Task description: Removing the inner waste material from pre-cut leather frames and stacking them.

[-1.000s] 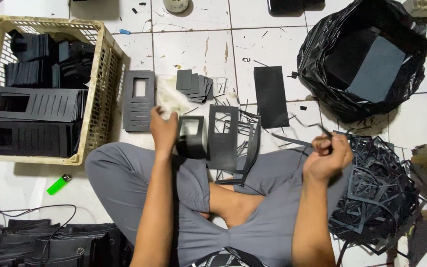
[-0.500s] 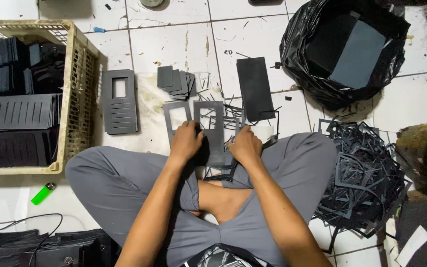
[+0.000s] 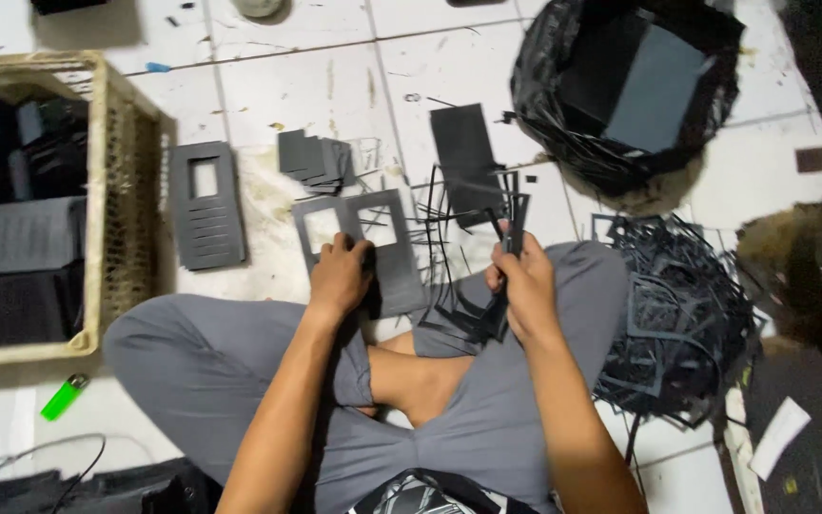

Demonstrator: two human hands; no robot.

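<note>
Our hands on the dark die-cut sheet

Our left hand pins the windowed sheet flat; just right, our right hand is closed around its offcut strips.

Landmark: the frame sheet, which lies on the floor just ahead of the person's crossed legs. The left hand rests on its near edge. Right of the sheet, the right hand holds a tangle of offcut strips that touches the sheet's right side. Just behind the sheet lies a small stack of cut-outs; behind and right of it, a flat panel. Left of the sheet lies a slotted panel, and further left a crate with stacked sheets in it. Far behind and right sits a bag holding sheets. Far right, a scrap heap lies beside the right knee. Near left of the sheet, by the left knee, lies a lighter.
</note>
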